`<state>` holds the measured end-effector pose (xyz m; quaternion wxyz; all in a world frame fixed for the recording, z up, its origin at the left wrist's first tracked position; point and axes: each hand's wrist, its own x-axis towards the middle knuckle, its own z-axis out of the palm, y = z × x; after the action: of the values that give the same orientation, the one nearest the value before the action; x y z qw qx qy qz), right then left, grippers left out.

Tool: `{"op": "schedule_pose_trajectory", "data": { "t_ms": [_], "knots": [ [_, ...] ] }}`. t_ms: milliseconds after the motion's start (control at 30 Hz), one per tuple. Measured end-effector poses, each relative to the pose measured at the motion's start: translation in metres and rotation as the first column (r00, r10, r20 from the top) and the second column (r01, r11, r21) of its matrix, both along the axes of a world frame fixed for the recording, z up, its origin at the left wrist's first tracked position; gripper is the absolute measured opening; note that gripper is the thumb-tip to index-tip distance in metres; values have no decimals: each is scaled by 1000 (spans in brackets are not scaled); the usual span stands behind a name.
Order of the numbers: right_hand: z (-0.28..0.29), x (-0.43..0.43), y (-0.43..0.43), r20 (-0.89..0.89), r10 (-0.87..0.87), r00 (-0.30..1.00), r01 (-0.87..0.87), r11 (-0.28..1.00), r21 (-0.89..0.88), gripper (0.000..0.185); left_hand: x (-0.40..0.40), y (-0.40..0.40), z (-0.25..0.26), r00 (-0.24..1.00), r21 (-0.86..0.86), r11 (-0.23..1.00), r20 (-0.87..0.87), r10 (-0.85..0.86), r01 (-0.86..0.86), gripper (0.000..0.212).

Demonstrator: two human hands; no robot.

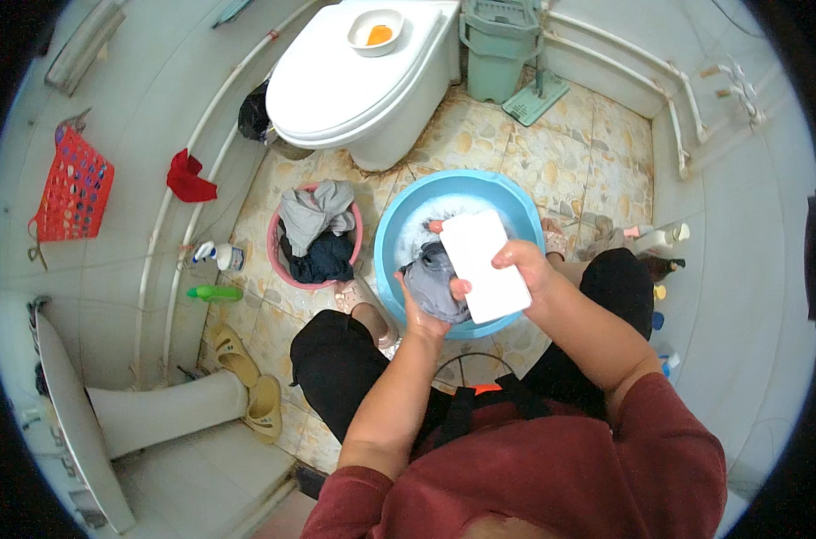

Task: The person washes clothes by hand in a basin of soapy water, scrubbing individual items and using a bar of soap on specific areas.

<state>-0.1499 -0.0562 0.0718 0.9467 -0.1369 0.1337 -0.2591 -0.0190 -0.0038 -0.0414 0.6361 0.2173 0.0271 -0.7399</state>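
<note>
My left hand (425,316) holds a wet grey cloth garment (435,283) over the blue plastic basin (391,202). My right hand (526,266) grips a flat white rectangular object (485,266) above the right half of the basin, partly overlapping the garment; its kind I cannot tell. A reddish-orange tip shows at the object's upper left edge. White suds (448,205) float on the water beneath. Left of the basin, a pink basket (273,252) holds a light grey garment (317,212) and dark clothing (320,257).
A toilet (354,81) with a small white dish (364,30) on its lid stands beyond the basin. A green mop bucket (499,60) is at its right. Yellow slippers (265,407), a spray bottle (229,257) and a green bottle (218,293) lie left. More bottles (661,237) stand right.
</note>
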Motion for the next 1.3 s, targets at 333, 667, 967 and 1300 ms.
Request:
{"op": "schedule_pose_trajectory", "data": {
  "t_ms": [333,667,967,1300],
  "knots": [
    [-19,-34,-2,-669,-211,712,-406,654,-638,68,5,-14,41,984,-127,988,-164,64,-85,58],
    [-62,20,16,-404,-800,443,-716,-45,-696,69,-5,-3,25,995,200,976,24,-94,88,49],
    [-70,21,4,-423,-823,381,-649,88,-756,77,-11,3,20,993,226,968,12,-114,109,57],
    [-49,23,46,-317,-767,557,-599,-107,-794,69,-1,5,1,916,-430,886,-263,-304,170,57]
  ]
}}
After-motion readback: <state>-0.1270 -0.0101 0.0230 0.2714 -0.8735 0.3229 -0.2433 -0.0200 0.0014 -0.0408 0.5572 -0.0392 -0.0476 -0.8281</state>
